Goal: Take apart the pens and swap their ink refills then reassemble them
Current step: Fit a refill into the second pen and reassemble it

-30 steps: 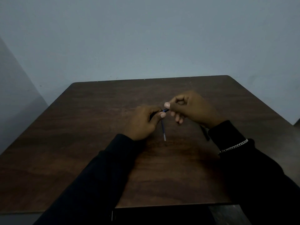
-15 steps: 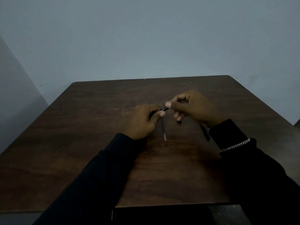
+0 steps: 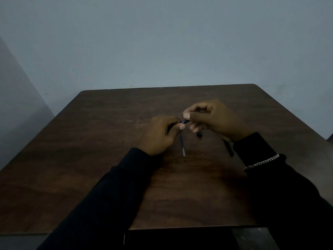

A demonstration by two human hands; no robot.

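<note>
Left hand (image 3: pixel 158 135) and right hand (image 3: pixel 214 120) pinching opposite ends of short blue pen piece (image 3: pixel 185 121) above middle of dark wooden table (image 3: pixel 90 159); thin blue refill with pale end (image 3: pixel 182 145) lying beneath, black pen part (image 3: pixel 228 147) toward right edge.

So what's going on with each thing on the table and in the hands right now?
Blue pen piece: pinched between both hands, above the table.
Ink refill: out of its pen, lying on the table.
Small dark part: loose on the table.
Dark pen piece: lying on the table, partly hidden.
Left hand: gripping.
Right hand: pinching.
Table: wooden, bearing the parts.
</note>
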